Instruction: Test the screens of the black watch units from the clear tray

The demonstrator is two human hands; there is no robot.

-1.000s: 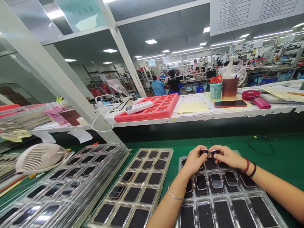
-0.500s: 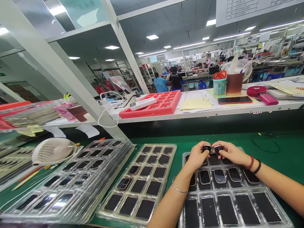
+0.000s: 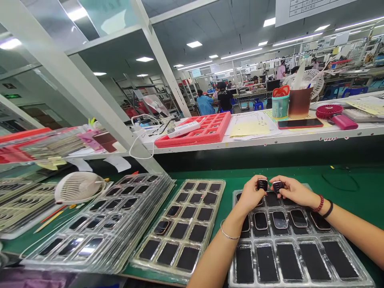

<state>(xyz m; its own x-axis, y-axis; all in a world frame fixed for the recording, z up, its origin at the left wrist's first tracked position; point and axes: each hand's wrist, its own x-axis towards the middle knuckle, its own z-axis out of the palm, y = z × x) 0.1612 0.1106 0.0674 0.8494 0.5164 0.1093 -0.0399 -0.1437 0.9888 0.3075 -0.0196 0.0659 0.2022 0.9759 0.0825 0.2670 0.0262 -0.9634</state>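
Between the thumb and fingers of my left hand [image 3: 253, 193] is a small square smartwatch body [image 3: 262, 184], its dark screen showing some light marks. My right hand [image 3: 294, 193] pinches a second smartwatch body [image 3: 277, 186], also with light marks on its screen. The two watches are side by side, a small gap apart, over the far end of a clear plastic tray [image 3: 282, 239]. In that tray's middle row lie several dark-screened watch bodies [image 3: 280, 220]. Its near row of pockets shows only black lining. My hands hide part of the far row.
To the left lies another tray [image 3: 172, 239], with two watch bodies in its left column. Beyond it rises a stack of clear trays [image 3: 120, 224] beside a white fan [image 3: 78, 188]. A shelf [image 3: 255, 143] above holds a red foam tray [image 3: 192, 139], a phone [image 3: 300, 124] and cups.
The view has shifted slightly, so the scene sits a little further right. Both hands keep their grip on the watches, and the marks on the left watch's screen show more plainly.
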